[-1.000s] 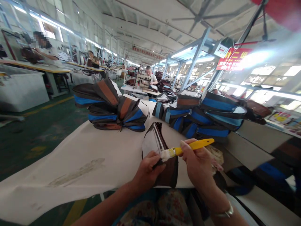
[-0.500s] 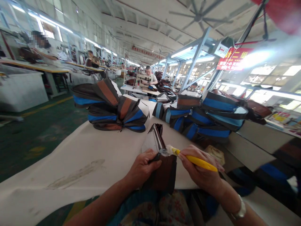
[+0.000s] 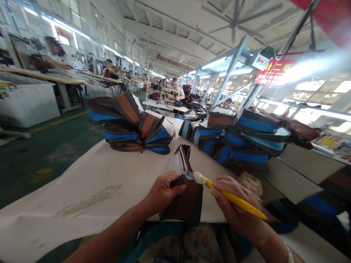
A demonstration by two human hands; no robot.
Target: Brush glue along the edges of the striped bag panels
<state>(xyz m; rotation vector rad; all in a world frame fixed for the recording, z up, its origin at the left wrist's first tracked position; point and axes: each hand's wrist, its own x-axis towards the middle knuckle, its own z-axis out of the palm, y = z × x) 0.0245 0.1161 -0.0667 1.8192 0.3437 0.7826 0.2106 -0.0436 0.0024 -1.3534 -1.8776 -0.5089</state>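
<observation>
My left hand [image 3: 162,192] is closed on a brown and black bag piece [image 3: 184,197] that stands at the near edge of the white table [image 3: 90,190]. My right hand [image 3: 236,206] grips a yellow-handled brush [image 3: 233,199]. Its pale bristles touch the top edge of the bag piece, just right of my left thumb.
Stacks of blue, brown and black bag parts lie on the table at the back left [image 3: 131,126] and back right [image 3: 241,138]. A small glue pot [image 3: 250,181] sits behind my right hand. Other people work at tables farther off [image 3: 175,93].
The brush handle has swung from pointing up and right to pointing down and right. Its bristles stay on the piece's top edge. My left hand keeps its hold.
</observation>
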